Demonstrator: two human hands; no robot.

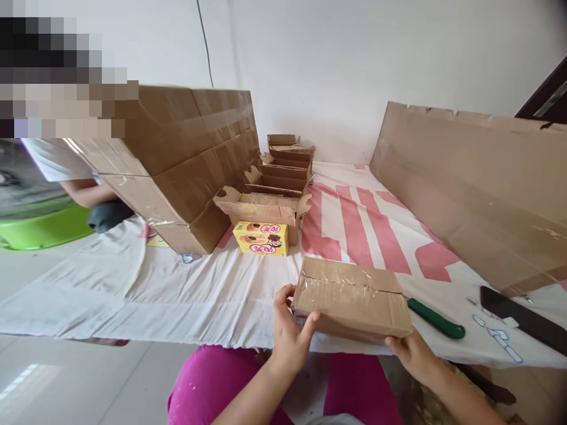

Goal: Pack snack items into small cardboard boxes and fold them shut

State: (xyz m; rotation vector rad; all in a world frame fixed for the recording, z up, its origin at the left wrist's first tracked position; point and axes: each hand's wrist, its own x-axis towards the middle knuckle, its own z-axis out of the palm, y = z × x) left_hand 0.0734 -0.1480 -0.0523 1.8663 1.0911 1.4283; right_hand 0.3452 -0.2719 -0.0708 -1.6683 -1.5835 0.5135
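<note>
A closed brown cardboard box (354,298) with clear tape over its top seam lies near the table's front edge. My left hand (292,327) grips its left end, the thumb on the front side and fingers round the corner. At the box's right front corner, my right hand (411,351) holds on with the thumb in front, its other fingers mostly hidden behind the box. A green-handled tool (436,319) lies just right of the box. Behind and to the left, a yellow printed box (261,238) stands against an open cardboard box (266,208).
More open boxes (283,177) form a row toward the wall. Tall stacked cartons (190,159) stand left, beside another person's arm (91,193). A large cardboard panel (473,189) rises at the right, near a dark flat object (525,319) on the cloth-covered table (212,307).
</note>
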